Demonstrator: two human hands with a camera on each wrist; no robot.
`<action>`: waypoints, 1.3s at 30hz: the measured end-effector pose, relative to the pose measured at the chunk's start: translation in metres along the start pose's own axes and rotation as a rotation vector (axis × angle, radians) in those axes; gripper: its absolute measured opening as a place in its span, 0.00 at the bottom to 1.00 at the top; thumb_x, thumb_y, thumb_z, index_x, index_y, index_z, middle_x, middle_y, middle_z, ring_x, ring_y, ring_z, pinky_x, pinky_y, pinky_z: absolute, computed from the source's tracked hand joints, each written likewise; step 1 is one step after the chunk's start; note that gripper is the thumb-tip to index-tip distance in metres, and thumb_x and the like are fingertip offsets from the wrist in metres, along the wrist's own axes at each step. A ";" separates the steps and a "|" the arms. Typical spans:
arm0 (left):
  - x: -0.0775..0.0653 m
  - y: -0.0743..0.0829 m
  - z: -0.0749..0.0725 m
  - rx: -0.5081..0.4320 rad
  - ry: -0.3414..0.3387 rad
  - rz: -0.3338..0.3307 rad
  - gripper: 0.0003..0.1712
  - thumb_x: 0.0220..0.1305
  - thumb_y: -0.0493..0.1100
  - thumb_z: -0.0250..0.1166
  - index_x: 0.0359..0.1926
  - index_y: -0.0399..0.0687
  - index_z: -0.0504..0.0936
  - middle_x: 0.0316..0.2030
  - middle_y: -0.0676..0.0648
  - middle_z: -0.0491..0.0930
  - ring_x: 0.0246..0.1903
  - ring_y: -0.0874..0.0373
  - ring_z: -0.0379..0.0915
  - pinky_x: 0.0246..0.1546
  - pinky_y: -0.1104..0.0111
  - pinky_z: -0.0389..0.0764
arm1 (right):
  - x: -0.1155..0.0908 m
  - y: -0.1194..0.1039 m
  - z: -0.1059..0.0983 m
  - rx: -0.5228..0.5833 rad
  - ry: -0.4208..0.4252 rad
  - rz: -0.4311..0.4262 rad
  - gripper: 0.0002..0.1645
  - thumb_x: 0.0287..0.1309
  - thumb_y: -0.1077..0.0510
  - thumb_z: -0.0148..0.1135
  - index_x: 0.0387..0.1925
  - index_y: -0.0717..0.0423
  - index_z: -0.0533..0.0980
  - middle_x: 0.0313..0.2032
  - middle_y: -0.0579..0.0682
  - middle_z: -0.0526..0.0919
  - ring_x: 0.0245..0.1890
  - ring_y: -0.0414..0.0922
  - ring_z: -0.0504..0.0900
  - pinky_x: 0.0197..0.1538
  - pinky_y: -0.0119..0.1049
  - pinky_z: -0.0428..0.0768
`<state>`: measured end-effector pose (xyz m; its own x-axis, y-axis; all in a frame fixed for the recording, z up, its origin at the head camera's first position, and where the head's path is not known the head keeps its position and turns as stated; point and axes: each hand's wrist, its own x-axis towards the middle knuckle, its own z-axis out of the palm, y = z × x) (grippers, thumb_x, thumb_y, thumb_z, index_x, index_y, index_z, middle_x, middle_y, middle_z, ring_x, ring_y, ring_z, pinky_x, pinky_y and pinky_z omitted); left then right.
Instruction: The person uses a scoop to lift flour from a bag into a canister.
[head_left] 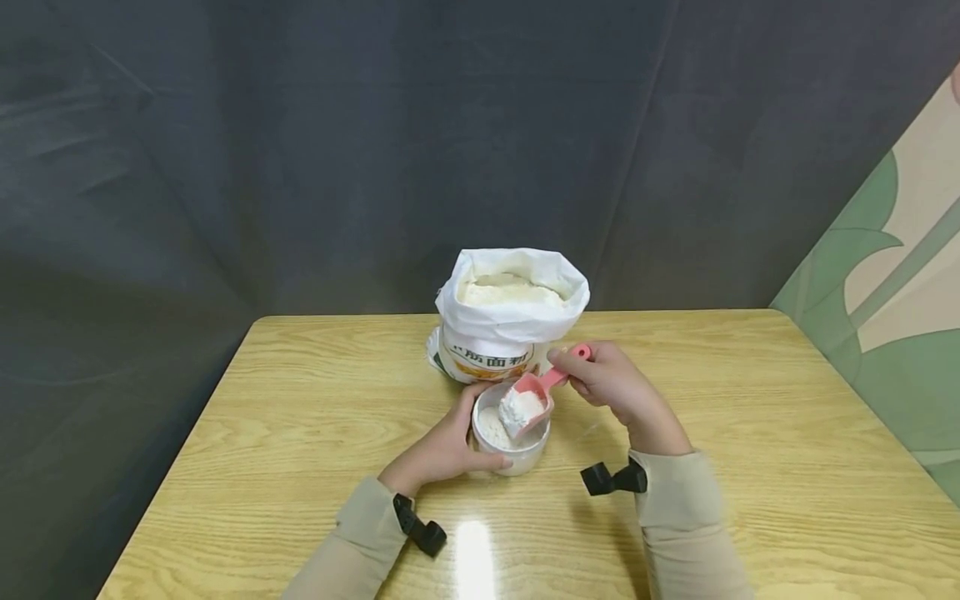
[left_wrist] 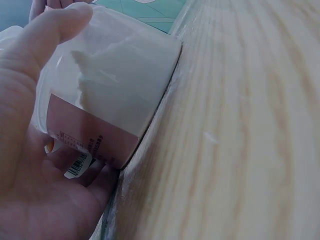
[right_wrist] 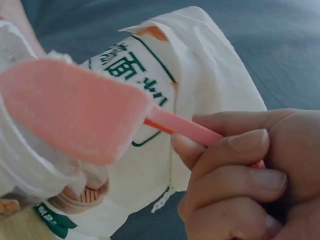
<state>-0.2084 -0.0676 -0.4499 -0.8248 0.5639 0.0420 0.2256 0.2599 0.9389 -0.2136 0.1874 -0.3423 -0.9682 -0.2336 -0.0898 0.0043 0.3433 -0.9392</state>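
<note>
A pink scoop [head_left: 553, 377] heaped with white flour [head_left: 521, 408] tilts over the mouth of a clear plastic jar [head_left: 522, 461]. My right hand [head_left: 611, 385] grips its handle, fingers curled round it in the right wrist view. Around the jar's left side my left hand [head_left: 454, 443] curls, thumb in front and fingers behind. The jar stands upright on the table with flour inside and a pinkish label [left_wrist: 90, 131] low on its wall. Just behind the jar stands an open white flour bag [head_left: 512, 321], its rim folded outward and flour showing within.
The wooden table [head_left: 300, 433] ends at a dark cloth backdrop [head_left: 420, 167] just behind the bag. A wall with green leaf patterns [head_left: 900, 333] borders the right side. Black wrist-camera mounts [head_left: 615, 478] jut inward from both cuffs.
</note>
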 end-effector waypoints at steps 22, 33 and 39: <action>-0.001 0.001 0.001 0.009 0.000 -0.028 0.62 0.50 0.45 0.81 0.77 0.59 0.48 0.75 0.50 0.54 0.74 0.55 0.50 0.73 0.53 0.54 | -0.004 -0.010 0.026 -0.253 0.045 -0.107 0.22 0.68 0.55 0.62 0.17 0.54 0.69 0.15 0.44 0.63 0.18 0.43 0.62 0.25 0.34 0.63; -0.001 0.003 0.000 0.004 -0.003 -0.028 0.62 0.51 0.46 0.81 0.77 0.58 0.48 0.75 0.48 0.55 0.74 0.52 0.50 0.73 0.51 0.54 | -0.014 -0.022 0.028 -0.374 0.149 -0.106 0.23 0.68 0.55 0.63 0.18 0.54 0.67 0.17 0.45 0.64 0.20 0.43 0.62 0.25 0.35 0.62; -0.002 0.003 0.000 0.005 -0.002 -0.034 0.62 0.51 0.45 0.81 0.77 0.59 0.48 0.75 0.50 0.55 0.74 0.54 0.50 0.73 0.53 0.53 | -0.020 -0.028 0.028 -0.421 0.190 -0.133 0.23 0.67 0.56 0.64 0.18 0.54 0.67 0.17 0.45 0.63 0.19 0.43 0.62 0.25 0.35 0.62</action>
<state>-0.2064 -0.0675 -0.4471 -0.8308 0.5564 0.0096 0.2002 0.2827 0.9381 -0.1870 0.1574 -0.3233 -0.9822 -0.1435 0.1209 -0.1864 0.6697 -0.7189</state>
